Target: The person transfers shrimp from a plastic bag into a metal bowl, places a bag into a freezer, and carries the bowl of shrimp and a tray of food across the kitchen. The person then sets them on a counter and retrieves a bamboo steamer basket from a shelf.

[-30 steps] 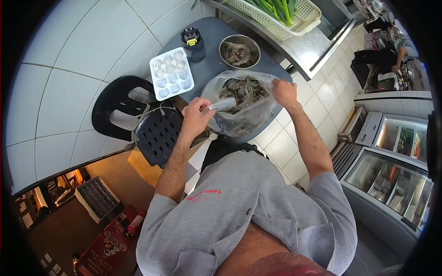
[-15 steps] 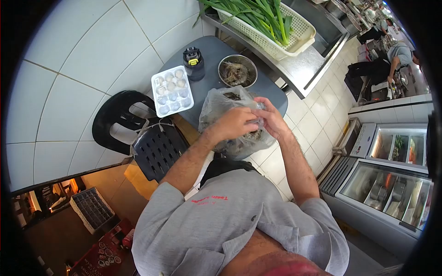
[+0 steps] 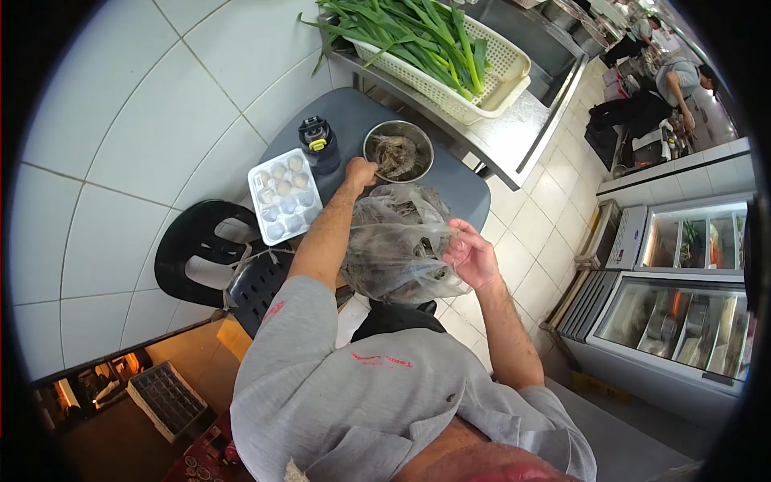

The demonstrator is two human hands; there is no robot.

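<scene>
My left hand point(image 3: 361, 172) reaches forward with its fingers closed at the near left rim of a steel bowl point(image 3: 427, 166). Inside the bowl lies a small heap of raw shrimp point(image 3: 393, 154). My right hand point(image 3: 472, 254) pinches the right edge of a clear plastic bag point(image 3: 401, 249), its fingers bent into the film. The bag sags open at the table's near edge, and greyish shrimp show through it. Part of the bag hides the table below.
On the grey table point(image 3: 341, 104) stand a dark bottle point(image 3: 321, 153) and a white tray of round pieces point(image 3: 283, 197). Behind is a basket of green leaves point(image 3: 514, 88) on a steel counter. A black chair point(image 3: 189, 257) is at left, glass-topped fridges point(image 3: 666, 321) right. Other people work farther off.
My left hand has left the bag and moved forward to the bowl's rim. My right hand stays on the bag, whose mouth is spread wider. The whole view has shifted slightly.
</scene>
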